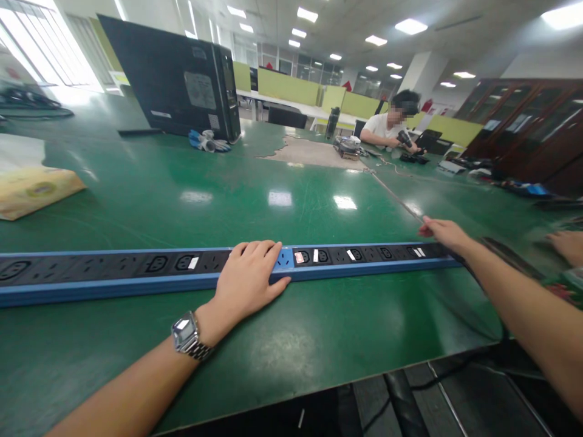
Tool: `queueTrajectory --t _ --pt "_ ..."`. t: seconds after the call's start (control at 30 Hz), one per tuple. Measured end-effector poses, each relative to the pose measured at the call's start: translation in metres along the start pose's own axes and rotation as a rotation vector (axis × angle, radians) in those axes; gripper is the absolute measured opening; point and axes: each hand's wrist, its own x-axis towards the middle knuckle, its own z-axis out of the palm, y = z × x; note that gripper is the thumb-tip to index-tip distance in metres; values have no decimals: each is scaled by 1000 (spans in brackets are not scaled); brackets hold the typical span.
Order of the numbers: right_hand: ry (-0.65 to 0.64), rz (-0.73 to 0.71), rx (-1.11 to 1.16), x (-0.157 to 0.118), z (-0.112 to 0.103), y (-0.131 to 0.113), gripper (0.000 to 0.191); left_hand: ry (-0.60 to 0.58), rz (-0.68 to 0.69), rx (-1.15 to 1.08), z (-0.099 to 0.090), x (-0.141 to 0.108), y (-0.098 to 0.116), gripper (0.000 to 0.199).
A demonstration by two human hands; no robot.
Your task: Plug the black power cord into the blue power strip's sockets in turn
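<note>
A long blue power strip with black socket panels lies across the green table. My left hand, with a metal watch on the wrist, is laid over its middle, fingers across the top and thumb along the near side, gripping it beside a blue socket. My right hand is just above the strip's right end, fingers pinched together. A thin pale cord runs from the back of the table to those fingertips. The strip's right end is blurred and partly behind my right forearm.
A black computer tower stands back left, gloves beside it. A tissue pack lies at left. Another person sits across the table. A blurred hand of someone else is at the right edge. The table's near edge runs below.
</note>
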Motion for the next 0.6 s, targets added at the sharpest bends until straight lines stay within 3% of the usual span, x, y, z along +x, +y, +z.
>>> queueTrajectory --t 0.07,0.17,0.4,0.6 --pt "-84 15 -48 -3 15 -3 43 1 5 2 0 0 0 56" --pt "-113 58 -151 -3 20 -5 51 10 8 11 0 0 0 56" --pt "-83 101 -332 2 16 -11 65 -6 9 23 0 0 0 59" --pt "-8 37 -389 -5 17 -12 68 0 12 24 -2 1 1 58"
